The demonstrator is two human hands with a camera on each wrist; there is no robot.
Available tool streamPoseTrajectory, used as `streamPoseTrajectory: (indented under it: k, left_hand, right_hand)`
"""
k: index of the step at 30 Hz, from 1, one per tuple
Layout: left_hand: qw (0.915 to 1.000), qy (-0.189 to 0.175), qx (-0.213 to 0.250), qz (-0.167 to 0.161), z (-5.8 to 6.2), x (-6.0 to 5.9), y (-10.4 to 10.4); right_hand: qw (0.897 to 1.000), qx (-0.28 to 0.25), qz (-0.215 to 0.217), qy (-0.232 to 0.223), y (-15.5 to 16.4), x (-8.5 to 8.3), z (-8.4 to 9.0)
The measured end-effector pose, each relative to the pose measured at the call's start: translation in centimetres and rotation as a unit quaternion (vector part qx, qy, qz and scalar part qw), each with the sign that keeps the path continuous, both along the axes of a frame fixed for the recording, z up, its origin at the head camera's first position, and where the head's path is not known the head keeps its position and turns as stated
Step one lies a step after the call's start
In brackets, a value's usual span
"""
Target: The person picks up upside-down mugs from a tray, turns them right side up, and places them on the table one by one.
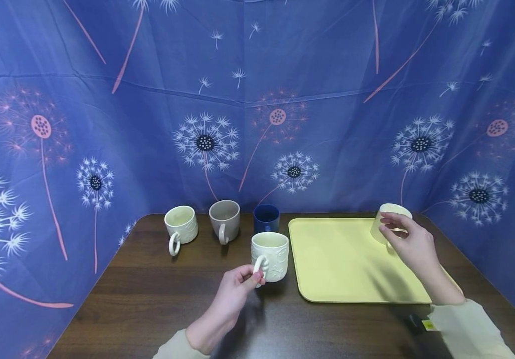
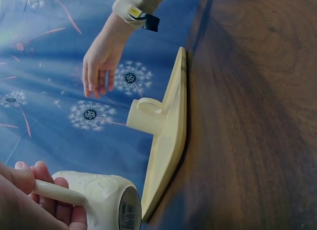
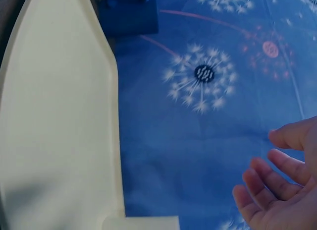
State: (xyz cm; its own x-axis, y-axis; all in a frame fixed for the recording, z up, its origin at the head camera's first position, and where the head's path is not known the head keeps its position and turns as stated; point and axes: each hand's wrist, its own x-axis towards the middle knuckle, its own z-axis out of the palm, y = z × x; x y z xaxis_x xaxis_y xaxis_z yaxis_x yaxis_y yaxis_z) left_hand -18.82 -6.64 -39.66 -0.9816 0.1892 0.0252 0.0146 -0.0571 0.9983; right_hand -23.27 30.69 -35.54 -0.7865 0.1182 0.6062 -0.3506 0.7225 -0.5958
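Both forearms run off the near edge, sleeves cut short. Left hand (image 1: pixel 238 284) pinches the handle of an embossed cream mug (image 1: pixel 270 257) near the counter (image 1: pixel 149 299) middle, beside the yellow tray (image 1: pixel 338 259). Right hand (image 1: pixel 407 242), fingers loosely spread, hovers at a pale cup (image 1: pixel 385 222) on the tray's far right corner, partly hiding it; contact unclear. Three mugs (image 1: pixel 223 222) line the far edge.

Evenly bright, soft shadows toward 6 o'clock, wide-angle bending at the edges, wrist views slightly blurred.
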Motion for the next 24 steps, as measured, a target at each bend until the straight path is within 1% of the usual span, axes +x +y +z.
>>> streamPoseTrajectory:
  k: [4,9,13,18,24]
  left_hand:
    - [0.9999,-0.007,0.006,0.008,-0.4,-0.1,0.1]
    - [0.9997,-0.01,0.017,0.016,-0.8,-0.3,0.3]
    - [0.9995,-0.005,0.004,0.031,-1.2,-0.3,0.5]
    - [0.9984,-0.004,-0.021,0.052,-1.7,-0.4,0.8]
    - [0.998,0.004,-0.028,0.056,-2.1,-0.3,1.1]
  right_hand:
    - [1.0,-0.005,-0.016,-0.011,1.0,-0.3,-0.9]
    - [0.999,-0.032,-0.035,-0.005,2.0,-0.7,-2.2]
    - [0.997,-0.032,-0.074,-0.013,3.1,-1.0,-3.2]
    - [0.991,-0.025,-0.123,-0.041,4.5,-1.6,-4.0]
    - [0.989,-0.027,-0.131,-0.069,5.6,-2.2,-5.1]
